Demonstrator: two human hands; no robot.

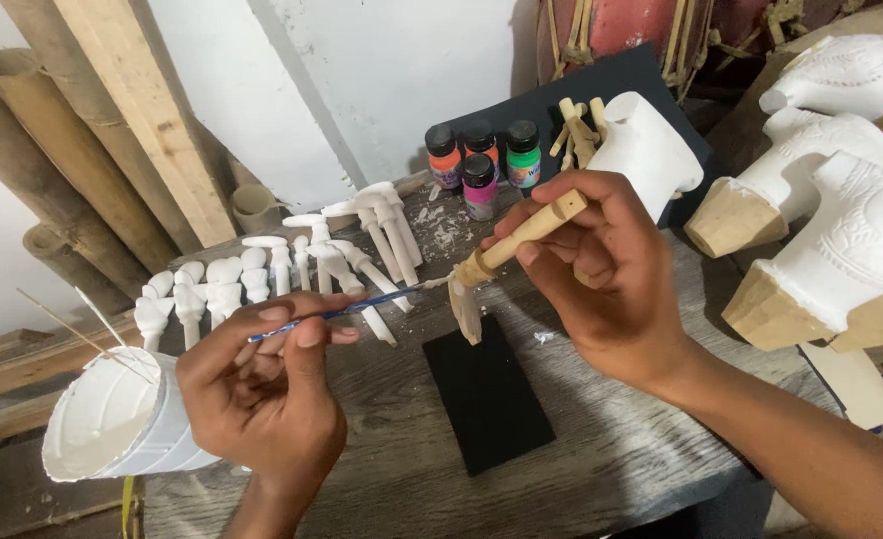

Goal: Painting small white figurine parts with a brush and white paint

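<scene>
My left hand [267, 394] pinches a thin blue paintbrush [352, 310], tip touching the bare wooden peg figure [506, 255] gripped in my right hand [601, 284]. Both are above the black mat [486, 399]; white-primed pegs [262, 274] crowd behind, open tabletop [402, 489] near me. The figure is unpainted, tan.

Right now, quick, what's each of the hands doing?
Left hand: closed, holding a thin blue-handled paintbrush.
Right hand: closed, holding an unpainted wooden peg figure piece.
</scene>
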